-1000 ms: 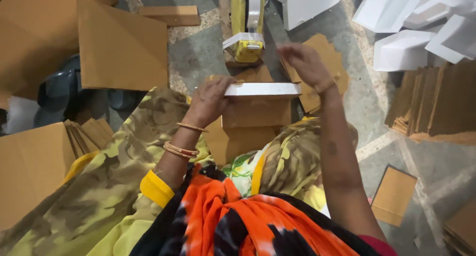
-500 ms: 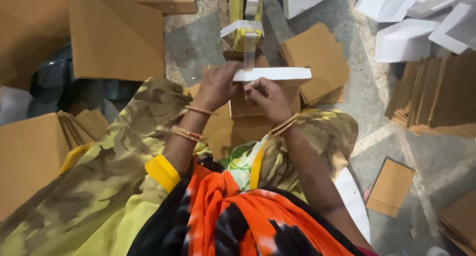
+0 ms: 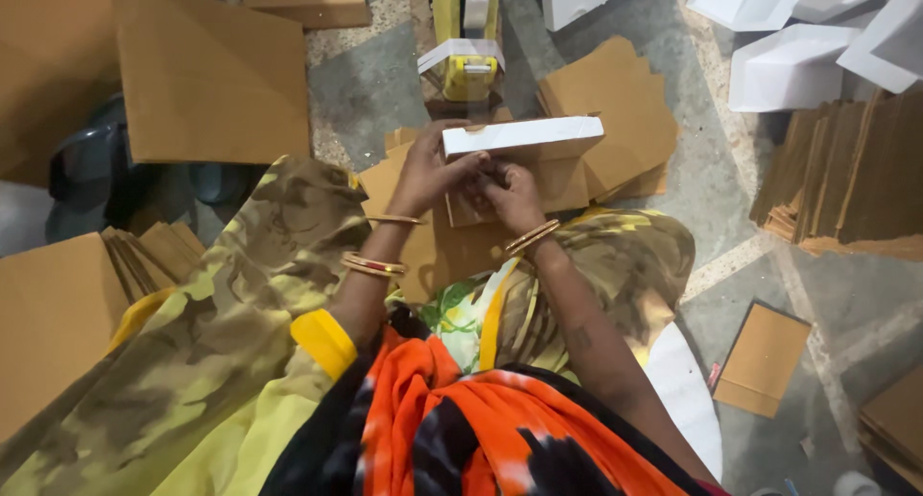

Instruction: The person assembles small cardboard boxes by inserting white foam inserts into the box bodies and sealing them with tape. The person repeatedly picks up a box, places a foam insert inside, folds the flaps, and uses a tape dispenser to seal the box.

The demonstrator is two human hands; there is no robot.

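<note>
Both hands on one white-topped carton.
I see left hand (image 3: 428,174) and right hand (image 3: 511,193) fingers closed on the flat box (image 3: 524,136); yellow tape dispenser (image 3: 466,68) just beyond, white trays (image 3: 788,63) at the floor's far-right corner.

Flat white box panel (image 3: 524,134) on brown cardboard backing, held level above the lap, long side crosswise

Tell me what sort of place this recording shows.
Probably a small box-making or packing workshop, worked on the floor. Flat brown cardboard sheets lie all around, white foam trays are piled at top right, and both hands, left hand and right hand, hold a white-edged cardboard box.
</note>
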